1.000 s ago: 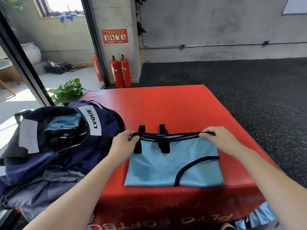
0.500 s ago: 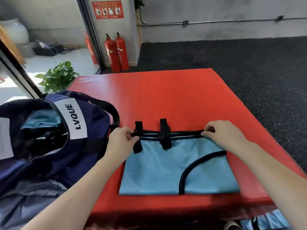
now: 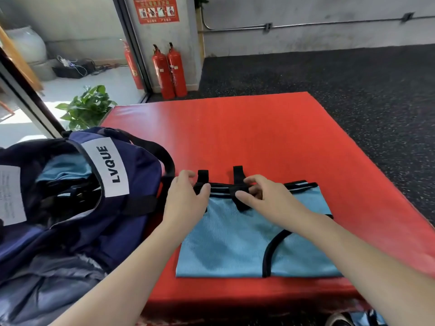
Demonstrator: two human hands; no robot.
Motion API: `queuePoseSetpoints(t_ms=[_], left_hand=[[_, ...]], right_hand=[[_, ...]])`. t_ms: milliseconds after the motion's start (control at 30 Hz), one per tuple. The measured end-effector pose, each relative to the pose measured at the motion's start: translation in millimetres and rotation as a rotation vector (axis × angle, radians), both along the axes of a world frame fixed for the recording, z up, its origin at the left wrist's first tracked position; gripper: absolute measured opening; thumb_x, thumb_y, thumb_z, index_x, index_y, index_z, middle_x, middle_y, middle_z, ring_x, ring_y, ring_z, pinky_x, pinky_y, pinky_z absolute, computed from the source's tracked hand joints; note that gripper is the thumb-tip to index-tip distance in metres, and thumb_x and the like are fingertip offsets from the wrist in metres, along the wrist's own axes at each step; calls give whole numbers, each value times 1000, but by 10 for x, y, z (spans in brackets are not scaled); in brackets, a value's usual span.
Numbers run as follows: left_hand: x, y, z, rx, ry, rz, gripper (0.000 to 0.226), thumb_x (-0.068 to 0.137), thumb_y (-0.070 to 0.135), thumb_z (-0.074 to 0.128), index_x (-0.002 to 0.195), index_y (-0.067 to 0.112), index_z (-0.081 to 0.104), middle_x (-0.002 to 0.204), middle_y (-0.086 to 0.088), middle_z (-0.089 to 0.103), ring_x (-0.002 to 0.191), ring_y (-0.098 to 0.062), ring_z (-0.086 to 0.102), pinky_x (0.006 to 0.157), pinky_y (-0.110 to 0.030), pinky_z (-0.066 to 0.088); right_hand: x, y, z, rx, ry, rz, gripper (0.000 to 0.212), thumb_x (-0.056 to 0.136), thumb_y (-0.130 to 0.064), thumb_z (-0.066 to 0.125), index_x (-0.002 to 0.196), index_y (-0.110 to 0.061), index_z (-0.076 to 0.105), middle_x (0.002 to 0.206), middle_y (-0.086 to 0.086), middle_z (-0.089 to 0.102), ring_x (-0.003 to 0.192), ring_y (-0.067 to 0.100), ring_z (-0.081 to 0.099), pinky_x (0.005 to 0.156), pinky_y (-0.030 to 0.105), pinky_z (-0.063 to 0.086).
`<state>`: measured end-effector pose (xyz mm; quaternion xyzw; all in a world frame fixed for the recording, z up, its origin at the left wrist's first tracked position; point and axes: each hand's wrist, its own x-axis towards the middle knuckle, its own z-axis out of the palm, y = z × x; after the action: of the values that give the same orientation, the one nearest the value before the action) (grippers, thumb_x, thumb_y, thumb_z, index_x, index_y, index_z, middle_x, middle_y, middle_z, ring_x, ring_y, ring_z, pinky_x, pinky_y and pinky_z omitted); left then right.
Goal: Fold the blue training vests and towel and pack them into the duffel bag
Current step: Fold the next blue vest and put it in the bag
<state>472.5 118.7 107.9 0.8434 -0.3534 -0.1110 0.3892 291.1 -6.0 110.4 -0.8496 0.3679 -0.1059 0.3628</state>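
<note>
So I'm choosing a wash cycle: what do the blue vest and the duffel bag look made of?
Blue vest: looks like thin synthetic mesh, finely ribbed with a slight sheen, and black binding at the edges. Duffel bag: probably navy nylon or polyester, smooth and creased, with black webbing straps.

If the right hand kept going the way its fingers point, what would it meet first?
The right hand points left along the vest's top edge, so it would likely first meet the left hand; depth is uncertain.

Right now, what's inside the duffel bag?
Through the open top of the duffel bag shows light blue fabric, probably a packed vest, and beside it black straps. Anything deeper is hidden by the bag's walls and shadow.
</note>
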Motion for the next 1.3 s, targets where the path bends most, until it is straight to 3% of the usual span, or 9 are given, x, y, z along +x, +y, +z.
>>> queuePoseSetpoints(t_ms=[133, 233, 400, 500, 567, 767, 967, 1133, 1300], left_hand=[[-42, -8, 14, 122, -3, -14, 60, 89, 46, 64, 138, 21, 42, 132, -2, 49, 106, -21, 56, 98, -43, 48], [-57, -16, 20, 139, 12, -32, 65, 88, 45, 66, 142, 21, 39, 136, -3, 49, 108, -20, 55, 94, -37, 47], [-82, -53, 119, -34, 147, -17, 64, 87, 45, 72, 140, 23, 42, 128, 6, 53, 108, -11, 57, 88, -26, 40], [-134, -86, 179, -138, 206, -15, 58, 91, 45, 68, 139, 25, 43, 124, 13, 51, 92, 6, 57, 80, -20, 41], [-143, -111, 165, -128, 171, -34, 52, 92, 40, 67, 137, 24, 44, 124, 12, 52, 95, 2, 59, 76, -17, 42], [-88, -168, -17, 18, -116, -144, 25, 92, 23, 66, 117, 23, 62, 114, 6, 58, 100, -12, 57, 89, -28, 47], [-6, -195, -53, 148, -284, -253, 22, 86, 37, 75, 104, 26, 71, 106, 9, 62, 104, -18, 53, 93, -44, 46], [63, -257, -8, 158, -332, -261, 9, 91, 31, 70, 96, 26, 77, 100, 9, 64, 99, -19, 56, 89, -44, 48], [11, -318, 5, 179, -309, -170, 11, 88, 31, 75, 84, 24, 67, 94, 7, 54, 86, -18, 54, 74, -37, 47]], right_hand=[[94, -20, 84, 25, -84, -48, 53, 93, -58, 59, 137, -32, 48, 109, -17, 62, 92, -8, 56, 71, 11, 38], [139, -44, 123, 78, -123, -64, 51, 95, -58, 58, 138, -32, 48, 111, -18, 60, 97, -7, 56, 72, 10, 38], [176, -64, 130, 79, -132, -46, 60, 96, -59, 54, 147, -33, 39, 117, -19, 60, 110, 7, 56, 83, 24, 39], [161, -97, 102, 35, -102, 12, 70, 97, -53, 57, 156, -34, 24, 128, -20, 58, 109, 7, 55, 85, 23, 37], [140, -132, 59, 23, -70, 39, 74, 96, -48, 61, 157, -36, 20, 137, -18, 56, 114, 9, 56, 88, 24, 39], [41, -261, -49, -118, 52, 109, 70, 91, -33, 69, 151, -36, 33, 139, -9, 57, 123, 16, 56, 104, 36, 44], [-111, -408, -11, -350, 196, 98, 32, 96, -36, 64, 127, -32, 63, 128, -11, 65, 121, 17, 56, 103, 44, 40], [-308, -611, 73, -218, 262, 139, 43, 85, -40, 75, 125, -39, 61, 123, -18, 63, 116, 10, 57, 105, 44, 42], [-498, -755, 35, -236, 222, 89, 20, 92, -32, 69, 111, -39, 70, 108, -18, 67, 103, 8, 61, 97, 39, 50]])
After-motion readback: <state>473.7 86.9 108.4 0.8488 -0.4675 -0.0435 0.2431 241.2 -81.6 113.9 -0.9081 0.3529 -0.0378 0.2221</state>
